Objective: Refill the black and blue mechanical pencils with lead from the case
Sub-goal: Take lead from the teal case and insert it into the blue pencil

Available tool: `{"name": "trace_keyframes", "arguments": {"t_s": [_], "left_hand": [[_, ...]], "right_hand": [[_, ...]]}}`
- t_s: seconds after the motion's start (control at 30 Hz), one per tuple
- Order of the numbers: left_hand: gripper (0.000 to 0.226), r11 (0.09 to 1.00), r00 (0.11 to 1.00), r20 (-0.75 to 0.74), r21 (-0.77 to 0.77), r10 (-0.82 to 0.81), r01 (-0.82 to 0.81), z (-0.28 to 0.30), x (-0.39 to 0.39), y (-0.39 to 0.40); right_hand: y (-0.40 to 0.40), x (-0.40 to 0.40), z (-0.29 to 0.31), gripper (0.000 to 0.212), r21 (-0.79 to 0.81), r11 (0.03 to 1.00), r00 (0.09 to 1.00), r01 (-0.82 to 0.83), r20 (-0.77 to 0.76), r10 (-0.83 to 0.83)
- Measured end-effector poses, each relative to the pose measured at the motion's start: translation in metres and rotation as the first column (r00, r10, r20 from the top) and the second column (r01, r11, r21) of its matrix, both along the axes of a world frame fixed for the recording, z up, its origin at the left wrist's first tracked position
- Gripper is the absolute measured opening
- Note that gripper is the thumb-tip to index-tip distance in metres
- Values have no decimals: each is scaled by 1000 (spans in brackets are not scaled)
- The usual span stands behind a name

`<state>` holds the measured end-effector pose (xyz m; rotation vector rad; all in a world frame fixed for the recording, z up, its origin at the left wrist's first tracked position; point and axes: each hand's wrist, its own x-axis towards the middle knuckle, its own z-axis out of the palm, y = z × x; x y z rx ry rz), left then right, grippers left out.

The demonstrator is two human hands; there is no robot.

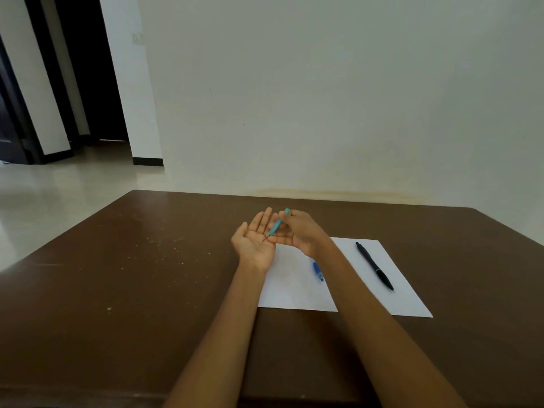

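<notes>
Brown table (147, 275), white paper (294, 290), black pencil (374, 266) and blue pencil (318, 270) lying there.
Right hand (300, 231) is pinching the teal lead case (278, 225), tipping thin, breakable lead into the flat, open left hand (254, 240).

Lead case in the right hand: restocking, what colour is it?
Teal lead case, tilted over the left palm, head view.

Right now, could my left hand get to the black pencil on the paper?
Probably not directly. The left hand lies palm up catching lead from the teal case, and the right forearm crosses between it and the black pencil. The right hand is nearer but holds the case.
</notes>
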<state>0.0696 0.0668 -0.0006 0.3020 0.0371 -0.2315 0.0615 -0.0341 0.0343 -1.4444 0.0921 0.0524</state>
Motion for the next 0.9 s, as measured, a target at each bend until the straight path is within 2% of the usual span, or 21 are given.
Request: {"name": "trace_keyframes", "arguments": {"t_s": [0.23, 0.37, 0.57, 0.9], "left_hand": [[46, 999, 1000, 18, 34, -21, 21, 4, -2, -2], [55, 997, 998, 63, 75, -22, 17, 5, -3, -3], [64, 993, 995, 97, 120, -28, 16, 5, -2, -4], [67, 992, 989, 139, 121, -53, 36, 5, -3, -4]], "right_hand": [[-8, -2, -4, 23, 239, 970, 996, 46, -89, -25], [-11, -2, -4, 19, 327, 943, 993, 69, -108, -35], [-13, -2, -4, 22, 343, 932, 987, 117, -141, -72], [-24, -1, -4, 21, 332, 933, 988, 135, -114, -103]]}}
